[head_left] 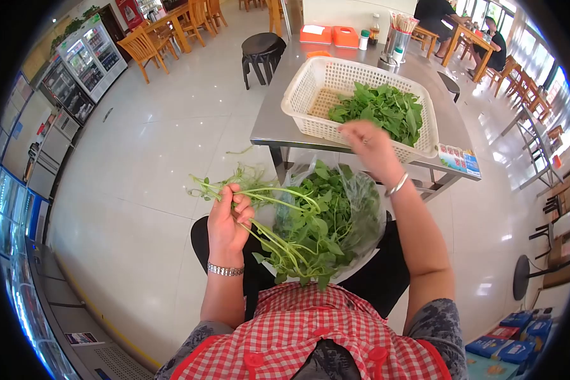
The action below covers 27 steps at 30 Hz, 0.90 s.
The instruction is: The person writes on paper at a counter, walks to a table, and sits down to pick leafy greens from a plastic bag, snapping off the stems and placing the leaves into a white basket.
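My left hand (pixel 230 218) is closed around a bunch of long-stemmed leafy greens (pixel 278 242), whose leafy ends hang toward my lap. Just right of it, a clear plastic bag (pixel 366 206) full of the same greens stands between my knees. My right hand (pixel 375 152) is raised at the near side of a white perforated plastic basket (pixel 301 117), its fingers curled together. Whatever is between those fingers, if anything, is too small to make out. Picked green leaves (pixel 386 107) fill the basket's right part, while its left part shows bare bottom.
The basket stands on a steel table (pixel 269 130) with orange boxes (pixel 328 35), bottles and a chopstick holder (pixel 402 31) behind it. Loose stems (pixel 250 177) lie on the floor past my left hand. A black stool (pixel 263 54) is at the table's left; people sit far right.
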Each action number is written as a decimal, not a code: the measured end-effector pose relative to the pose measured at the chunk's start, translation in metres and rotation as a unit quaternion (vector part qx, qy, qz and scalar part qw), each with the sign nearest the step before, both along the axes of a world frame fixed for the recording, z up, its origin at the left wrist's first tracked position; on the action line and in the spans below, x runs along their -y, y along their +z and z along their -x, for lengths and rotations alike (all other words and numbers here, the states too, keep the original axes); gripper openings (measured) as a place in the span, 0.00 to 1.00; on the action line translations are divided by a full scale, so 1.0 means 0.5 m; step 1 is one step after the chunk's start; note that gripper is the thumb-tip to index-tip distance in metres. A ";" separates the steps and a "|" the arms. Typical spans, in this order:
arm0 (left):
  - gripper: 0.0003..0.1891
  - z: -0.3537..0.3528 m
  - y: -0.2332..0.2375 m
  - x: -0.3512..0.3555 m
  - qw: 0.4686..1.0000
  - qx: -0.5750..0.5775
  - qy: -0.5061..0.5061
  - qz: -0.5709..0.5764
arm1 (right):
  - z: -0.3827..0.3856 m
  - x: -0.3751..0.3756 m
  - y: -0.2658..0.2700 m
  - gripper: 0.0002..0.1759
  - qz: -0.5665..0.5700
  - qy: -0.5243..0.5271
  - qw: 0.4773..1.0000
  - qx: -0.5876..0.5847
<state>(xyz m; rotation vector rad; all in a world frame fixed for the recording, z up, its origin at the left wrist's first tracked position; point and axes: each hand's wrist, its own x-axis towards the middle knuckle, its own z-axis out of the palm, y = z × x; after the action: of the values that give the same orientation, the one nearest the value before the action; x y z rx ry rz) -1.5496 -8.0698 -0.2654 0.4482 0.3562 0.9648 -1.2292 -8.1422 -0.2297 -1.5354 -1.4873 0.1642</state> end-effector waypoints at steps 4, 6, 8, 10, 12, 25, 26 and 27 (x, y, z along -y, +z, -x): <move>0.10 -0.003 -0.004 -0.002 1.000 0.000 -0.008 -0.002 | 0.114 0.038 -0.002 0.14 0.216 0.314 0.889 -0.254; 0.10 -0.006 -0.006 -0.001 1.000 0.002 -0.013 0.001 | 0.137 0.046 -0.011 0.15 0.260 0.411 0.826 -0.284; 0.10 -0.006 -0.004 0.001 1.000 0.002 -0.016 0.007 | 0.149 0.050 -0.049 0.16 0.262 0.451 0.760 -0.389; 0.10 -0.004 -0.005 0.000 1.000 0.000 -0.019 0.005 | 0.163 0.057 -0.066 0.16 0.237 0.470 0.720 -0.453; 0.10 -0.002 -0.006 0.001 1.000 -0.001 -0.020 0.005 | 0.175 0.064 -0.072 0.17 0.210 0.476 0.708 -0.477; 0.09 0.005 0.006 0.004 0.999 -0.007 -0.030 -0.012 | 0.139 0.074 -0.033 0.10 0.110 0.185 0.972 -0.095; 0.09 0.001 0.006 0.007 0.999 -0.010 -0.033 -0.021 | 0.140 0.078 -0.017 0.08 0.075 0.127 0.988 0.037; 0.09 -0.002 0.005 0.009 0.999 -0.014 -0.035 -0.020 | 0.141 0.080 0.001 0.07 0.038 0.066 0.983 0.169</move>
<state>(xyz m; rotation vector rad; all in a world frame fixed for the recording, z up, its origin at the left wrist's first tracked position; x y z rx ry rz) -1.5486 -8.0743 -0.2628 0.5087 0.3454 0.8993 -1.2995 -8.1824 -0.2294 -1.5821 -1.8713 0.0373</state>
